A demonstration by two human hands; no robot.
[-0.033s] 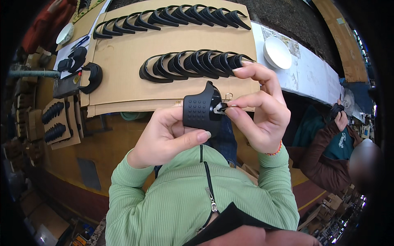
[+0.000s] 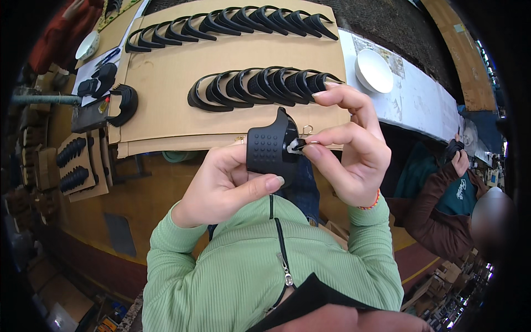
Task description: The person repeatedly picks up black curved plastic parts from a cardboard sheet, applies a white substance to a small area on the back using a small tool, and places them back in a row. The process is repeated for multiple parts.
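My left hand [image 2: 224, 180] grips a black curved plastic piece [image 2: 265, 149] in front of my chest, thumb below and fingers wrapped behind it. Rows of small raised dots cover its outer face; the inner side looks glossy. My right hand [image 2: 354, 152] pinches a small black binder clip [image 2: 300, 145] with wire handles between thumb and forefinger. A white scrap [image 2: 292, 146] sticks out of the clip's jaws and is at the inner side of the piece; whether it touches is hard to tell. The other right fingers are raised.
Two rows of similar black curved pieces [image 2: 265, 86] lie on the cardboard [image 2: 166, 110]. A white bowl [image 2: 374, 72] stands at the right, and another bowl [image 2: 87, 45] at the far left. A black curved part [image 2: 124, 105] lies by the left edge. Another person [image 2: 442, 199] is at the right.
The curved piece has shifted very slightly upward in my left hand. Both hands are otherwise in nearly the same places.
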